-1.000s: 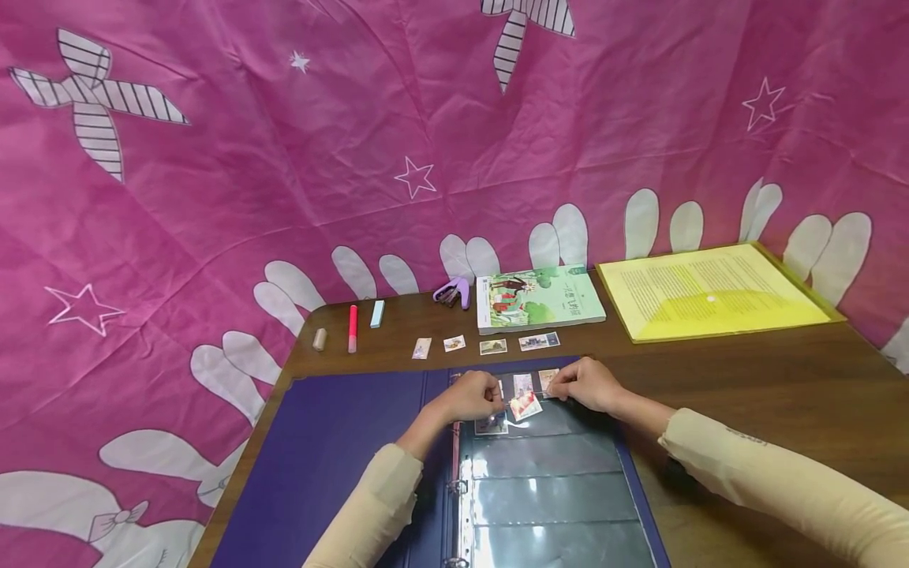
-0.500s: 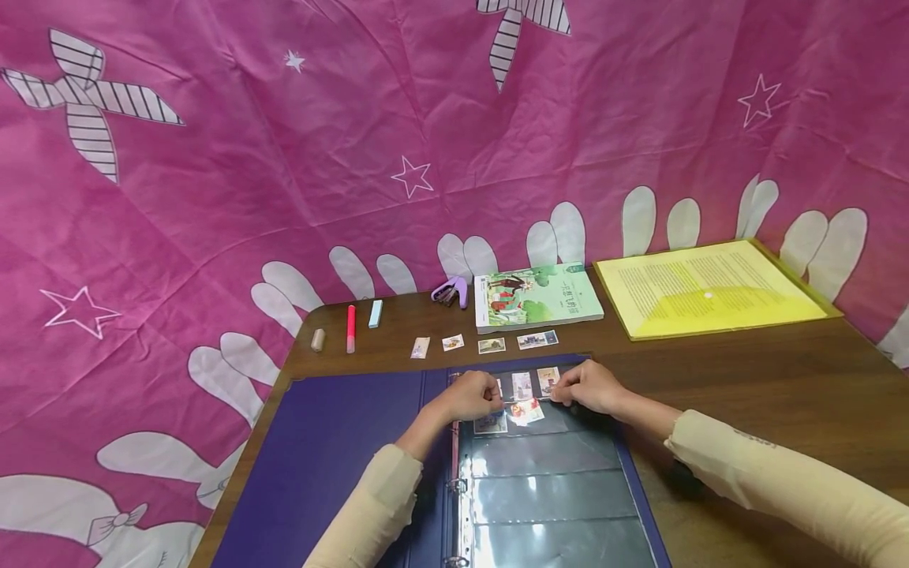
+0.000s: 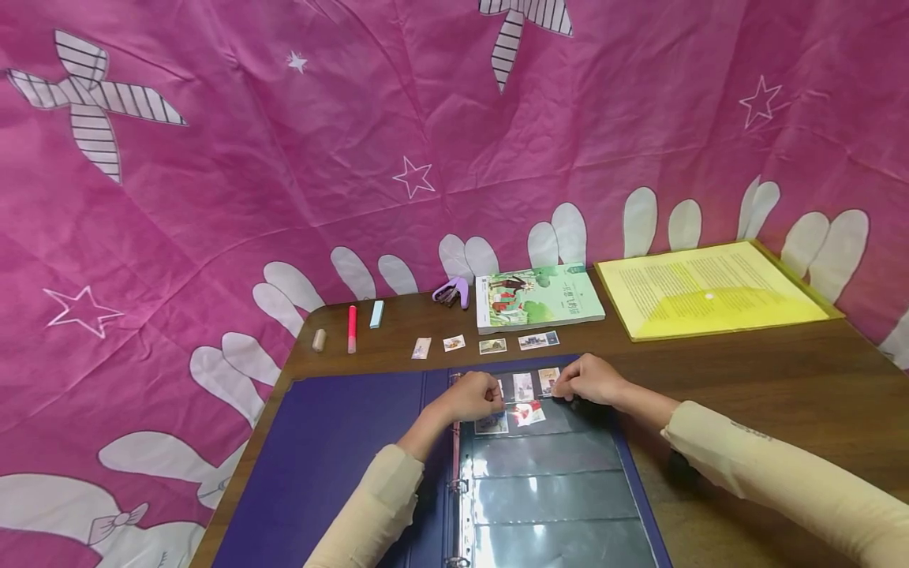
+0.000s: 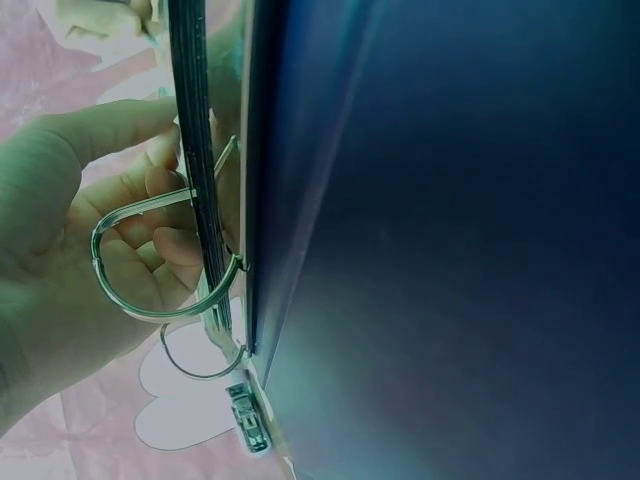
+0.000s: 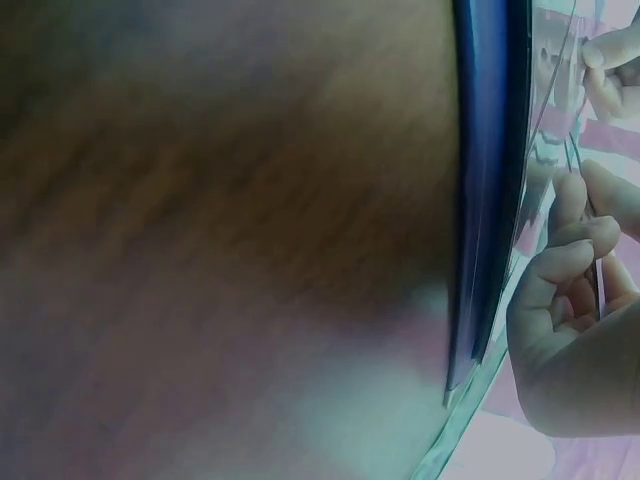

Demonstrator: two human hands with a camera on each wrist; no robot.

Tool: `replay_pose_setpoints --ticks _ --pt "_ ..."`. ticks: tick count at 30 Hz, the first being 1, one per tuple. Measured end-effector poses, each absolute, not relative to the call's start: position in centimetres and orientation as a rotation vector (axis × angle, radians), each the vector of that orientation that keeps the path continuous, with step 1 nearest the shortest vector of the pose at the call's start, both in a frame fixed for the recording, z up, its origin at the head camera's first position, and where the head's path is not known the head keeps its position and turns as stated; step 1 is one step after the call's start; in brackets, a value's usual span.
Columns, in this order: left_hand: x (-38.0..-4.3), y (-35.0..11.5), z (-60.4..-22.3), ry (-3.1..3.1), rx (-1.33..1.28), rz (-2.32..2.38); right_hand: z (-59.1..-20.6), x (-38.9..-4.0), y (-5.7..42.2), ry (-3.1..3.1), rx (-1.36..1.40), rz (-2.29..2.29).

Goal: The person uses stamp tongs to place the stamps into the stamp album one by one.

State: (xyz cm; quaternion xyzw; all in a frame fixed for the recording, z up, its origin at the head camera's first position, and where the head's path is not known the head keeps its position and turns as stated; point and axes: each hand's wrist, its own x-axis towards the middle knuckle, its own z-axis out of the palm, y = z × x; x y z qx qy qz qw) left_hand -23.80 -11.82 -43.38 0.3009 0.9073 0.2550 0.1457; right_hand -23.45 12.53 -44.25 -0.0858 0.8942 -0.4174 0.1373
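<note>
Lots of print, v. little legible

Nearest, below the fingers: cream sleeves, R one w/ sm. dark lettering nr cuff, too blurred to read. Dark-blue ring binder lies open, bare cover left of L fingers; clear pocket pg under both hands. L hand: thumb + forefinger pinching the pocket film. R hand: fingers curled, pinching thin metal tweezers. Red-white stamp sits btwn the two sets of fingertips, 2nd row, glare on it; can't tell how far it's tucked in. Tan stamp just beside R fingertips, top row. Stamp print too sm. to read.

Just beyond fingers: row of four loose stamps. Farther: green bk, Chinese-character title, too sm. to read for sure. Up-right of R fingers, yellow folder, printed lines, also too sm. Up-left of L fingers: purple stapler-like gadget, red pen, tan cylinder.

Tbl: dark brown, wood-grain. Farthest: creased pink cloth w/ white stars.
</note>
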Motion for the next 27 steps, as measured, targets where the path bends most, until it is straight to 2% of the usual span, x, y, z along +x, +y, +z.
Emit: replay_pose_setpoints --ticks 27 --pt "-23.68 -11.78 -43.3 2.612 0.845 0.75 -43.83 -24.09 12.46 2.543 -0.369 -1.148"
